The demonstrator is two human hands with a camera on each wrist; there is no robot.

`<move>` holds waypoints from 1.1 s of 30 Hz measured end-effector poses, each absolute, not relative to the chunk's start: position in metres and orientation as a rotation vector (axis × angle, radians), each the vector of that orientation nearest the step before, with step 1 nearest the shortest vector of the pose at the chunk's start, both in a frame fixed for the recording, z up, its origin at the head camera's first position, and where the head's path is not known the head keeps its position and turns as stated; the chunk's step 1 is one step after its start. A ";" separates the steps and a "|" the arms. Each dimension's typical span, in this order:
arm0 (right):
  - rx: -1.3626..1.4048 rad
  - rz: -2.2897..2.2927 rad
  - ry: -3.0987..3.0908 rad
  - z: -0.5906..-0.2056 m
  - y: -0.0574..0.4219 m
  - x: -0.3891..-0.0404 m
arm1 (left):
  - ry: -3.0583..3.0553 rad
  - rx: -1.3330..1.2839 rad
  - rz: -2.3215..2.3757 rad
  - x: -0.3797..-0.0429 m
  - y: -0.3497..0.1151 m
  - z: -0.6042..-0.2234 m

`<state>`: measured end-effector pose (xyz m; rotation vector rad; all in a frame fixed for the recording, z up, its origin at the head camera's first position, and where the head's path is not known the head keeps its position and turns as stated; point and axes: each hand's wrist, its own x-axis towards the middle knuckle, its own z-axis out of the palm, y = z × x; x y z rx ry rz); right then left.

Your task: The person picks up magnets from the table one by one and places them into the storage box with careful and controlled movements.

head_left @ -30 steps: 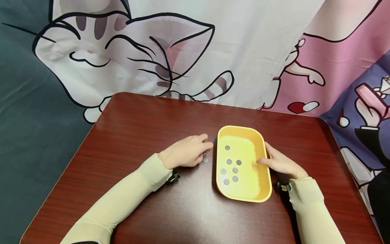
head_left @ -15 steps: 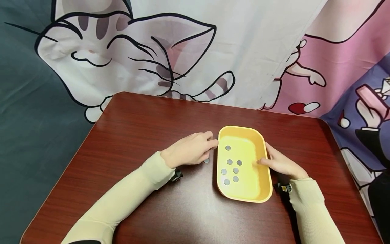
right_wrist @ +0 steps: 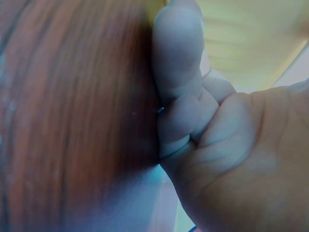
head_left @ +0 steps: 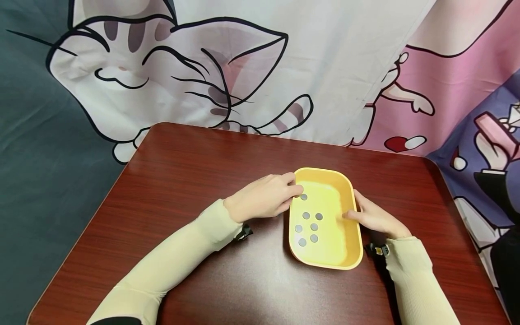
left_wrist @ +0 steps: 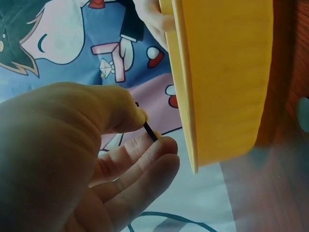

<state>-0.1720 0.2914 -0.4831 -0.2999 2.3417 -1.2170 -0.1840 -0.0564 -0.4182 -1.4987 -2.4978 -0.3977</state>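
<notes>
Between thumb and fingertips, my left hand [head_left: 264,197] pinches a coin [left_wrist: 150,131], seen edge-on as a thin dark line in the left wrist view. That hand hovers over the left rim of a yellow plastic tub [head_left: 325,262], its fingertips above the inside. Several round grey coins [head_left: 314,227] lie flat on the tub's floor, mostly toward its left. My right hand [head_left: 375,216] grips the tub's right wall, thumb over the rim and inside. In the right wrist view, the right fingers [right_wrist: 178,53] sit low beside the tabletop, under the yellow wall.
The tub stands on a dark red wooden table [head_left: 195,158] with rounded corners. A round greyish-green piece [left_wrist: 303,115] shows at the right edge of the left wrist view, on the table. Behind the table hangs a cartoon-printed curtain [head_left: 345,67].
My left hand has moved right from the table beside the tub to above its left rim. It now hides the spot where a coin lay. The right hand and tub hold still.
</notes>
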 end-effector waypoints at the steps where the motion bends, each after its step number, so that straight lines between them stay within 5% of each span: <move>1: -0.300 -1.215 2.344 -0.483 0.291 -0.172 | -2.492 -1.505 -0.403 -0.184 -0.054 -0.418; 33: -0.347 -1.126 2.429 -0.481 0.291 -0.172 | -2.660 -1.617 -0.034 -0.185 0.003 -0.428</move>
